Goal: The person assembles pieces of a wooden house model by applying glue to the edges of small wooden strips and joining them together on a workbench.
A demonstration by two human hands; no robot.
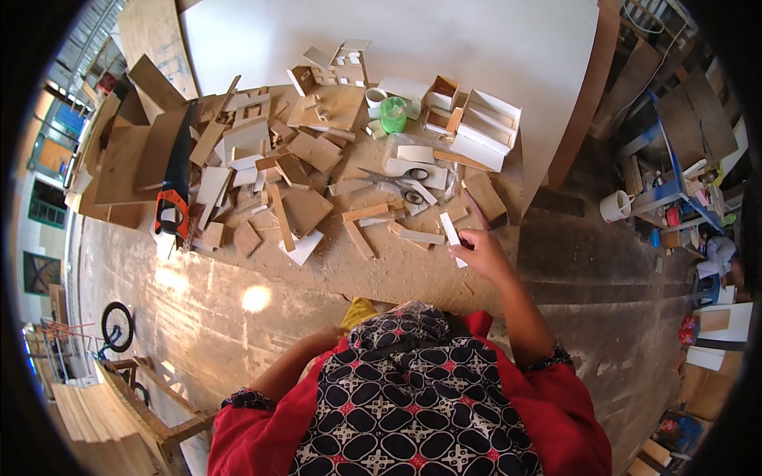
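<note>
My right hand (482,254) reaches over the table's near edge. Its thumb and fingers are closed on a narrow white wooden strip (450,232), held at its lower end. Just beyond lie a pair of scissors (405,184) with dark handles and several small wood strips (421,236). My left hand (332,336) is low in front of my body, beside a yellow cloth (360,312). Its fingers are hidden, so I cannot see whether it holds anything.
Wood offcuts (305,210) crowd the table's left and middle. A handsaw (171,213) with an orange-black handle lies at left. Farther back stand a small wooden model house (349,65), a white cup (375,98), a green container (393,116) and open wooden boxes (486,123).
</note>
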